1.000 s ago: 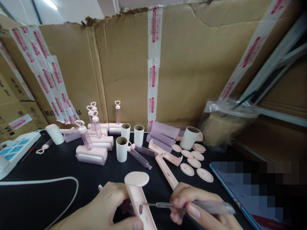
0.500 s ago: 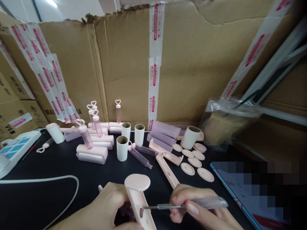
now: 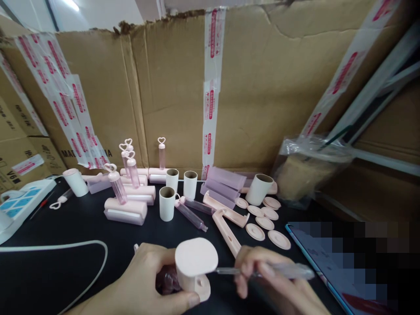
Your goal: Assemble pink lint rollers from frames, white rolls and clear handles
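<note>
My left hand [image 3: 141, 280] is closed around a pale pink lint roller bracket [image 3: 196, 256], its rounded end cap tilted up toward me. A dark, see-through purplish piece [image 3: 169, 280] shows between my left fingers and the bracket; its shape is mostly hidden. In my right hand [image 3: 262, 271], a screwdriver with a clear handle [image 3: 292, 270] lies nearly level, slightly blurred. Its shaft points left at the bracket, and the tip is hidden behind the end cap. Just beyond the right hand lies another pink bracket [image 3: 228, 232].
Several lint rollers with heart-topped handles [image 3: 126, 210] stand at left. White paper rolls [image 3: 167, 203], purple covers [image 3: 221, 188] and pink discs [image 3: 278, 239] spread across the middle and right. A phone or tablet [image 3: 315, 253] is at right, a power strip [image 3: 24, 205] and white cable [image 3: 95, 243] at left.
The bracket has turned in my left hand, so its end cap now faces me and its long channel is foreshortened. The screwdriver stays in my right hand, beside the bracket.
</note>
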A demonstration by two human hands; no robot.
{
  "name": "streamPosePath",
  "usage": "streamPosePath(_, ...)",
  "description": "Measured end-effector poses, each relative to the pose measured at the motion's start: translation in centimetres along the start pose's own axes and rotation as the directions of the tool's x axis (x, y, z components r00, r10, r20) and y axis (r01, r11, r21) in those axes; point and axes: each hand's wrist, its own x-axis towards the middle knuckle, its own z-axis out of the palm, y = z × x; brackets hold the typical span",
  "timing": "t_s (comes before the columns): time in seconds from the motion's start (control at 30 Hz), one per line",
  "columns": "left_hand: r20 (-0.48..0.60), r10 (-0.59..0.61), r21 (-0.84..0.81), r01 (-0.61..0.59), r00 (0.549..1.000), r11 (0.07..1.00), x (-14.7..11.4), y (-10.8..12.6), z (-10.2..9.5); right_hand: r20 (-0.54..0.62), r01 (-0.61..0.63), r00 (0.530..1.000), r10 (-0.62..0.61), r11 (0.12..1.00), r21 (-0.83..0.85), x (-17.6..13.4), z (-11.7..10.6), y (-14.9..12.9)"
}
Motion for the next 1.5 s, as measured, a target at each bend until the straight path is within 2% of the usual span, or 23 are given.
streamPosePath(0.03,-0.022,0.006,0.051,-0.005,1.0,0.999,0.1,0.1,-0.1,-0.05,0.098,0.993,-0.103,0.991,-0.095,0.1,-0.7,-0.3)
streamPosePath(0.1,-0.063,0.029,0.154,-0.019,0.998,0.988,0.3,0.3,-0.1,-0.098,0.266,0.945,-0.312,0.908,-0.324,0.3,-1.7,-1.2)
streamPosePath(0.17,-0.088,0.069,0.223,-0.048,0.994,0.974,0.5,0.3,0.3,0.014,0.36,0.911,-0.413,0.775,-0.52,0.3,-1.8,-2.1)
streamPosePath(0.2,-0.099,0.099,0.244,-0.072,0.99,0.967,0.6,0.2,0.6,0.113,0.387,0.908,-0.402,0.707,-0.592,0.3,-1.4,-2.5)
streamPosePath(0.27,-0.13,0.164,0.266,-0.125,0.978,0.956,0.8,0.1,1.4,0.292,0.421,0.906,-0.306,0.579,-0.699,0.2,0.0,-2.6)
streamPosePath(0.33,-0.147,0.222,0.259,-0.179,0.964,0.949,0.7,0.1,2.1,0.378,0.422,0.906,-0.192,0.5,-0.756,0.1,1.7,-1.9)
streamPosePath(0.4,-0.13,0.256,0.233,-0.221,0.958,0.947,0.5,0.1,2.4,0.414,0.416,0.902,-0.119,0.493,-0.764,-0.1,3.0,-1.0)
streamPosePath(0.47,-0.073,0.275,0.205,-0.255,0.959,0.945,0.1,0.1,2.2,0.45,0.411,0.89,-0.068,0.544,-0.731,-0.2,3.5,-0.5)
streamPosePath(0.53,-0.022,0.287,0.19,-0.278,0.958,0.942,-0.1,-0.2,1.6,0.428,0.368,0.903,-0.037,0.58,-0.727,0.0,3.1,-0.9)
streamPosePath(0.6,0.006,0.32,0.228,-0.313,0.947,0.922,0.0,-0.9,0.9,0.352,0.31,0.936,-0.027,0.539,-0.783,0.8,1.9,-2.0)
streamPosePath(0.67,0.042,0.381,0.334,-0.372,0.924,0.866,0.5,-1.8,0.5,0.248,0.247,0.968,-0.047,0.378,-0.892,2.4,0.2,-3.5)
streamPosePath(0.77,0.11,0.491,0.541,-0.466,0.864,0.7,1.6,-3.2,0.6,0.168,0.168,0.985,-0.032,0.014,-0.986,5.4,-2.6,-5.4)
streamPosePath(0.83,0.128,0.527,0.649,-0.473,0.84,0.596,2.1,-3.8,1.0,0.185,0.186,0.982,0.027,-0.093,-0.978,7.2,-4.0,-5.9)
streamPosePath(0.87,0.128,0.532,0.682,-0.464,0.837,0.566,2.3,-4.0,1.3,0.2,0.205,0.978,0.057,-0.118,-0.972,8.0,-4.4,-5.8)
streamPosePath(0.93,0.115,0.524,0.7,-0.443,0.844,0.561,2.5,-4.2,1.8,0.229,0.241,0.969,0.095,-0.143,-0.96,9.2,-4.9,-5.4)
streamPosePath(1.17,-0.04,0.456,0.608,-0.341,0.889,0.717,3.2,-4.0,3.4,0.31,0.326,0.945,0.105,-0.219,-0.92,12.0,-3.9,-3.7)
streamPosePath(1.5,-0.031,0.391,0.559,-0.308,0.92,0.77,3.3,-4.8,2.8,0.457,0.48,0.877,0.148,-0.248,-0.841,14.4,-1.5,-1.2)
